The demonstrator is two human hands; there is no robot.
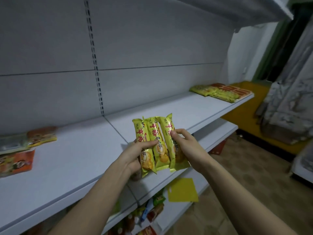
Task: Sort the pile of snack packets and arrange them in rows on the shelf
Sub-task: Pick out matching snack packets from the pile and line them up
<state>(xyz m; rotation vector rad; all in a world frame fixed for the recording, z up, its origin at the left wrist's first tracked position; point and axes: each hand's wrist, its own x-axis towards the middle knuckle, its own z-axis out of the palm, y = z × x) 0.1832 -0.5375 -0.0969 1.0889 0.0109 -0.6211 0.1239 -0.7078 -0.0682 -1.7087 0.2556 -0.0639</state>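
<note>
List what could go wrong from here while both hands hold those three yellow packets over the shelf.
1. The three yellow packets are fanned side by side, held by the left hand and right hand; one could slip out.
2. They sit near the shelf front edge, so a dropped one may fall to the pile on the lower shelf.

Snack packets (158,143): glossy yellow plastic film, crinkled at sealed ends. Shelf (71,167): smooth matt white painted metal. Floor (237,192): dull, mottled brown
</note>
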